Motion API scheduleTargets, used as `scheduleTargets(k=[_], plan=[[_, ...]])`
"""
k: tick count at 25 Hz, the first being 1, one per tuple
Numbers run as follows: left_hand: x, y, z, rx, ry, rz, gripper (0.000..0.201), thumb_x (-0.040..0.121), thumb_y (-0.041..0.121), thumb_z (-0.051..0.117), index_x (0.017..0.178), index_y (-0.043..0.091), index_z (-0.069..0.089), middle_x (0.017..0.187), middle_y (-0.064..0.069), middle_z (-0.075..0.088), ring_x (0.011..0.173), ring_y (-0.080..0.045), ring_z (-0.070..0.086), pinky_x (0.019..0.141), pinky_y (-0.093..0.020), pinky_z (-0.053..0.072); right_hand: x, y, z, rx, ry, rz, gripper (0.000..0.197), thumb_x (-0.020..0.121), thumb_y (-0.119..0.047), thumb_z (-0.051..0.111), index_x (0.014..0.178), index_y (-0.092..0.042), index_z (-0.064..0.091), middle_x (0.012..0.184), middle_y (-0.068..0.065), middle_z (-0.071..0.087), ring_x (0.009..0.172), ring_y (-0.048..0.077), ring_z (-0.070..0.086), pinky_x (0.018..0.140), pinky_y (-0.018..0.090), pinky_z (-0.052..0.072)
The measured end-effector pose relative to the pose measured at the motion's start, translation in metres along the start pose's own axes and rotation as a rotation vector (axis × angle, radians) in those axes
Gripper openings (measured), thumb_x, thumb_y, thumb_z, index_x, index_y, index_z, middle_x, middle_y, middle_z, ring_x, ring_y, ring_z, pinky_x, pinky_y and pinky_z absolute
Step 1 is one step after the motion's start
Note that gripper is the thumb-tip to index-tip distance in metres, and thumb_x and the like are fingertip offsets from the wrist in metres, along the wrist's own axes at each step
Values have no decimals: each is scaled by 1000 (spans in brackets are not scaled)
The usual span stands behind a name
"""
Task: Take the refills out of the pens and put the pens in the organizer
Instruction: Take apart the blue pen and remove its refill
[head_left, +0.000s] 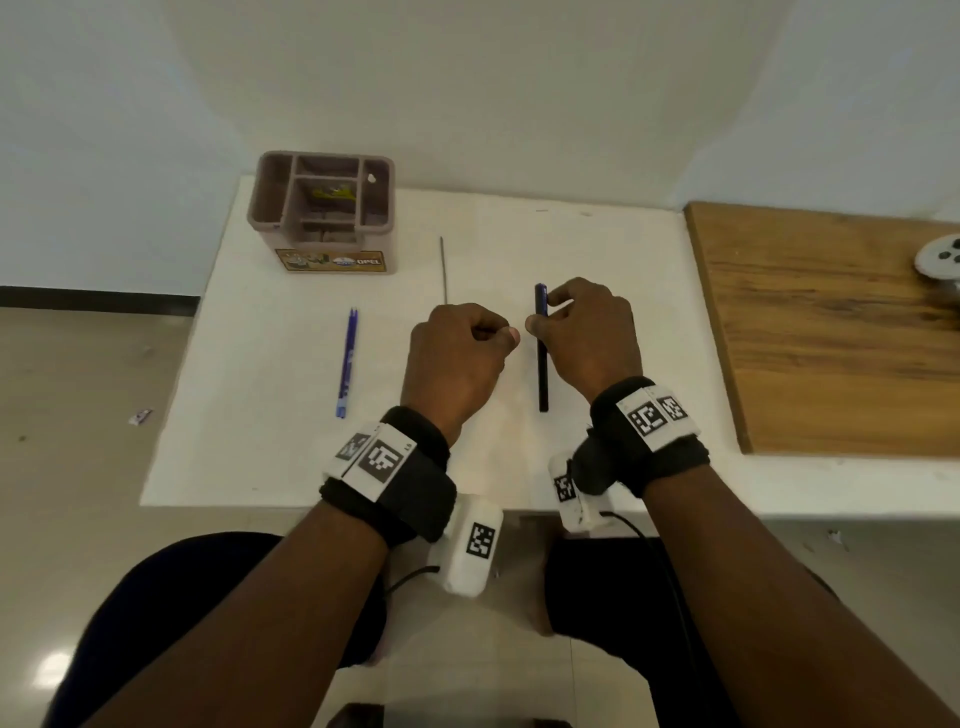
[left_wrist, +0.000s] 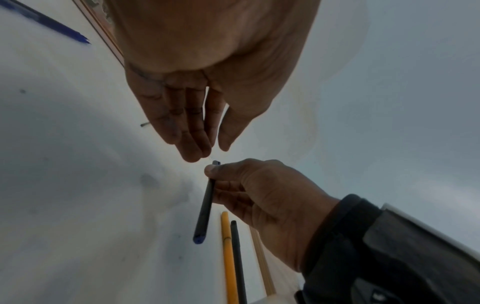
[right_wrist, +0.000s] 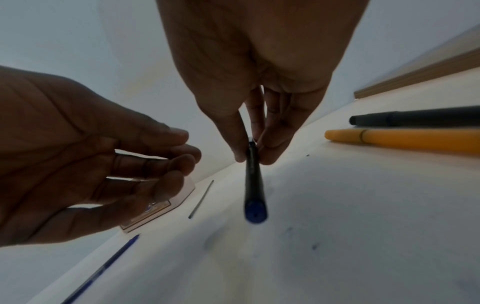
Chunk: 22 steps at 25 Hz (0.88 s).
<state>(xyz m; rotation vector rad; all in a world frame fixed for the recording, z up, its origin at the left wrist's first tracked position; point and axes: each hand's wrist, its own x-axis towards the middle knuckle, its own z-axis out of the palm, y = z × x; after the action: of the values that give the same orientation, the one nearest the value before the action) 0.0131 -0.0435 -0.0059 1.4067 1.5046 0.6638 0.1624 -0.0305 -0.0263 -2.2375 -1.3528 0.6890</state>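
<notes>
Right hand: your right hand (head_left: 587, 338) pinches the dark pen (head_left: 542, 358) near its upper end, thumb on one side and fingers on the other, holding it above the tabletop (head_left: 260, 415).
Left hand: your left hand (head_left: 457, 358) hangs just beside the pen's top with fingers loosely curled, and you hold nothing in it that I can make out.
Refill: one thin refill (head_left: 443, 270) lies loose on the tabletop, between the hands and the organizer (head_left: 322, 213).
Other pens: a blue pen (head_left: 347, 364) lies to the left; a yellow pen (right_wrist: 405, 139) and a black pen (right_wrist: 415, 118) lie side by side to the right.
Risk: the pinch sits high on the barrel, so a sharp tug at the refill may twist the pen loose and drop it.
Risk: the loose refill may roll if your left hand brushes it.
</notes>
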Motion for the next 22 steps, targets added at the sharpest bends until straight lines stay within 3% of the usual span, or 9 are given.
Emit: scheduleTargets(k=[2,5,8,10,12,14,16,22], plan=[[5,-1,-14,-16,38,6,21,97,25,64,110,14,76,98,-2,77,87,-16,74,90,-33,59,0,-18,4,-13,-2,-34,36,89,-36,75,120,-18,68,110,5,75,88,20,71,76,27,47],[12,-3,-31,-42,89,-28,23,99,20,59,116,14,73,105,-4,76,94,-19,73,95,-39,58,3,-45,12,17,3,-90,35,90,-33,75,120,-16,68,105,5,76,91,22,72,81,30,51],[15,-4,-48,-44,137,-89,31,100,14,55,129,15,65,123,-3,70,109,-17,67,99,-30,51,4,-75,17,71,19,-133,36,94,-31,72,126,-15,65,99,-2,71,90,17,69,83,29,49],[18,-6,-62,-56,164,-122,36,100,12,53,135,15,59,133,-3,63,117,-18,61,99,-30,48,8,-103,18,117,68,-200,36,97,-30,70,128,-14,63,97,-5,67,90,14,66,87,30,53],[21,-9,-74,-80,175,-140,40,99,11,52,139,14,54,139,-4,58,125,-20,57,105,-34,47,15,-132,15,181,143,-277,35,98,-29,68,129,-14,62,101,-4,68,88,12,65,84,20,54],[24,-12,-81,-98,179,-159,43,98,10,51,140,14,52,144,-4,55,129,-22,54,110,-38,45,24,-161,11,240,219,-338,34,99,-27,67,130,-14,60,105,-4,70,82,6,63,67,1,45],[25,-14,-86,-102,180,-179,43,98,10,50,141,15,52,146,-4,54,131,-23,53,111,-38,44,32,-186,7,282,278,-382,33,99,-26,67,129,-14,59,108,-4,71,79,2,63,62,-3,43],[26,-18,-94,-113,176,-189,42,97,13,54,139,16,52,142,-5,56,128,-25,56,109,-40,46,37,-197,34,265,265,-417,30,97,-22,69,122,-11,58,110,-2,71,92,10,64,72,5,44]])
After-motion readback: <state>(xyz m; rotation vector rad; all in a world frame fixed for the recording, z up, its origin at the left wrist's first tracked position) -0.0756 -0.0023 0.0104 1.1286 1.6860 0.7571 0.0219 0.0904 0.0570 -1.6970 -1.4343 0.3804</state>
